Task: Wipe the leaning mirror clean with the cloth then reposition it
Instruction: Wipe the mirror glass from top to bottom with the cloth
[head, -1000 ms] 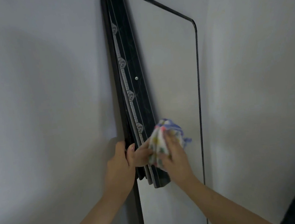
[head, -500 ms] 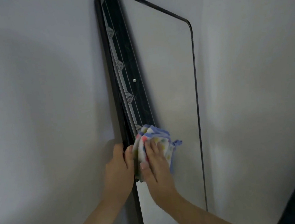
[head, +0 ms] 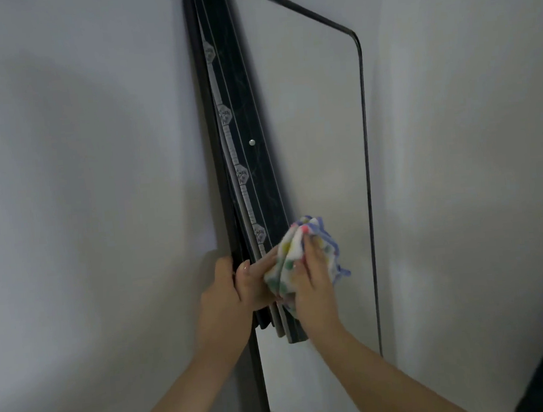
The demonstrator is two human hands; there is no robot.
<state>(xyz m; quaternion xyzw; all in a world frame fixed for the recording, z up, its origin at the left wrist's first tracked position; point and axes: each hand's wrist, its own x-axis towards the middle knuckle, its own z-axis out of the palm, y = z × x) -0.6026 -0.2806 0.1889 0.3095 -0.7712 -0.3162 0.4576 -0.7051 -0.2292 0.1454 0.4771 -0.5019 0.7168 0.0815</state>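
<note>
We stand in front of the mirror (head: 318, 130). It is tall, with a thin black rim and round corners, and it leans on the pale wall (head: 83, 188). Our left hand (head: 225, 294) holds the mirror's left edge low down, with the fingers curled round the rim and the thumb on the front. Our right hand (head: 313, 283) is just beside it. Its fingers are bent over the cloth (head: 288, 253) and push it onto the glass near the left edge. The cloth is bunched up, white with coloured spots and a blue border. In the glass we see a long dark strip (head: 253, 116) with small white shapes on it.
</note>
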